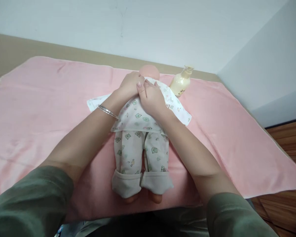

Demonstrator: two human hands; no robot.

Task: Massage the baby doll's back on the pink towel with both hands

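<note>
A baby doll (150,70) lies on its back, its feet toward me. It wears a white long-sleeved shirt (138,118) with small green animal prints and matching trousers (132,151) with turned-up cuffs. My left hand (132,84) is closed at the collar, its fingers curled on the cloth just below the doll's head. Close beside it, my right hand (151,98) pinches the shirt front near the neck, its thumb touching the left hand. The fingertips and the fastening under them are hidden, and so is most of the doll's face.
Under the doll spreads a pink blanket (64,85) over a table. A pale yellow pump bottle (180,82) stands to the right of the doll's head. Behind is a white wall (162,33), and brown wooden flooring (288,141) shows at the right.
</note>
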